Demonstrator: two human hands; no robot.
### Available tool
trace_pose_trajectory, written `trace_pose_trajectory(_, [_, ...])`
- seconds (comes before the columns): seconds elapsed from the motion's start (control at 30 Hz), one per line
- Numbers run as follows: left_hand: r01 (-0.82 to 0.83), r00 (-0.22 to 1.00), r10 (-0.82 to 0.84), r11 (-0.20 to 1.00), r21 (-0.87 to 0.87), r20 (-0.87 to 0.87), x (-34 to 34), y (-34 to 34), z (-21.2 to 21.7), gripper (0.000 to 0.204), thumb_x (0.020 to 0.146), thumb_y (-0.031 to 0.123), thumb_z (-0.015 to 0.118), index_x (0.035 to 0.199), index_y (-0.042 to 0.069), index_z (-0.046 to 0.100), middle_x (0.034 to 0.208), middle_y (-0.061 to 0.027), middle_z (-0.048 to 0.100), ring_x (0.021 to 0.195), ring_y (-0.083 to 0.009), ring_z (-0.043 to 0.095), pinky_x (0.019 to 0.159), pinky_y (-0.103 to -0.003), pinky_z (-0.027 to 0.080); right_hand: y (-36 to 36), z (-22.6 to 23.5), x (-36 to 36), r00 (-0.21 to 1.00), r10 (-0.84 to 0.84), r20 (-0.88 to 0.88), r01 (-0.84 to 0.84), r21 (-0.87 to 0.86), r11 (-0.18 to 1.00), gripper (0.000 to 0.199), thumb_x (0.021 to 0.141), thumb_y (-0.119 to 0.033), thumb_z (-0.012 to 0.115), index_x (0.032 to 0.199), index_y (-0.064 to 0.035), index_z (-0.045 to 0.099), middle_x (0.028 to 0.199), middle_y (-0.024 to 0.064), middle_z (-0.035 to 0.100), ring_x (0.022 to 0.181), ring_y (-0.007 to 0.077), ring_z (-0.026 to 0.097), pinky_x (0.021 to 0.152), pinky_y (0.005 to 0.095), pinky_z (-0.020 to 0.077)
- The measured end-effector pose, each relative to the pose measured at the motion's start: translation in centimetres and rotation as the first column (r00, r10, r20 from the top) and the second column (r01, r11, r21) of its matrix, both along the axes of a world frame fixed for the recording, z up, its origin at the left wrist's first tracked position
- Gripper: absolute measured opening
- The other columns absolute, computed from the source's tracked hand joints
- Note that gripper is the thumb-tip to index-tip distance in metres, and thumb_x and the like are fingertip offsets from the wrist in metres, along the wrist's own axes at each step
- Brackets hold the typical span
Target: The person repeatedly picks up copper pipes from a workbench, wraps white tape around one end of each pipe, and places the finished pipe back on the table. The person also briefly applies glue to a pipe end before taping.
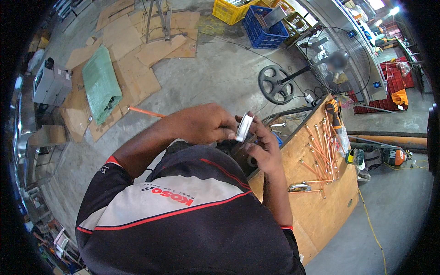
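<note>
A thin copper-coloured rod (147, 112) sticks out to the left from behind my left forearm. My left hand (206, 123) is closed around it, with its fingertips at the near edge of a shiny white, roll-like piece (245, 127). From the right, the fingers and thumb of my right hand (266, 149) grip that piece. Both hands meet in front of my chest, left of the wooden table (316, 220). The rod's other end is mostly hidden by my fingers.
Several similar rods (323, 149) lie on the table, with a tape measure (299, 187) and an orange-black cordless drill (333, 113). A small wrench (277, 124) lies near my right hand. Beyond stand a pedestal fan (337, 59) and a blue crate (263, 32). Cardboard (121, 39) covers floor at left.
</note>
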State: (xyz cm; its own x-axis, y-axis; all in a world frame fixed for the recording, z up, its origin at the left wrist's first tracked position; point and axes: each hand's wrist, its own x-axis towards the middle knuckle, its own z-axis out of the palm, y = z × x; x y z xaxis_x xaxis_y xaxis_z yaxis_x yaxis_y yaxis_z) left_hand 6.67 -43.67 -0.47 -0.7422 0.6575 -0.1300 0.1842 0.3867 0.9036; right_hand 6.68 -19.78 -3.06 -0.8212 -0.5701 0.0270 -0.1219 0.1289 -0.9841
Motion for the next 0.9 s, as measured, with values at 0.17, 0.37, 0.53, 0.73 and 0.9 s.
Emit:
trace_pose_trajectory(0.17, [-0.046,0.999,0.045,0.992,-0.117,-0.007,0.5,1.3,0.3,0.026,0.091,0.023,0.063,0.095,-0.001,0.071,0.083,-0.0235,0.068,0.077,-0.036,0.068,0.072,-0.043,0.05,-0.1,0.5,-0.6,0.998,0.049,-0.047,-0.051,-0.049,0.997,0.043,0.071,-0.015,0.062,0.11,0.0034,0.065,0.124,0.0167,0.065,0.14,0.035,0.04,0.12,0.0486,0.0178])
trace_pose_trajectory(0.37, [-0.233,0.972,0.234,0.972,-0.028,0.005,0.0,0.7,-0.6,0.024,0.094,0.023,0.061,0.1,0.001,0.067,0.076,-0.0124,0.068,0.07,-0.0218,0.065,0.066,-0.038,0.049,-0.6,2.5,1.1,0.997,-0.03,0.065,0.04,-0.164,0.986,0.039,0.078,-0.013,0.067,0.114,0.0026,0.064,0.121,0.0144,0.066,0.135,0.0326,0.045,0.12,0.0488,0.0162])
trace_pose_trajectory(0.53, [-0.341,0.939,0.344,0.933,0.113,-0.007,0.4,0.9,0.0,0.023,0.095,0.021,0.06,0.103,0.002,0.068,0.074,-0.0101,0.066,0.067,-0.0187,0.062,0.066,-0.036,0.049,-0.9,2.5,2.5,0.991,-0.125,0.053,0.133,-0.194,0.972,0.037,0.082,-0.016,0.072,0.112,0.0023,0.064,0.115,0.0142,0.067,0.125,0.0275,0.052,0.112,0.0435,0.0277])
trace_pose_trajectory(0.73, [-0.432,0.902,0.431,0.896,0.102,0.025,0.5,1.4,0.9,0.02,0.093,0.018,0.063,0.098,-0.001,0.069,0.082,-0.0198,0.07,0.073,-0.0286,0.069,0.068,-0.039,0.051,-0.3,2.4,2.9,0.977,-0.156,0.144,0.151,0.04,0.988,0.024,0.087,-0.018,0.072,0.101,0.0012,0.067,0.086,0.0077,0.067,0.085,0.0163,0.062,0.078,0.0292,0.0481])
trace_pose_trajectory(0.9, [-0.389,0.918,0.394,0.916,0.095,-0.043,0.6,1.4,0.9,0.02,0.093,0.018,0.063,0.099,0.0,0.068,0.084,-0.0194,0.07,0.076,-0.0305,0.071,0.07,-0.039,0.052,-0.4,1.9,2.4,0.968,-0.141,0.206,0.132,0.059,0.99,0.024,0.093,-0.022,0.067,0.1,0.0014,0.066,0.082,0.0054,0.066,0.075,0.0117,0.059,0.07,0.027,0.047])
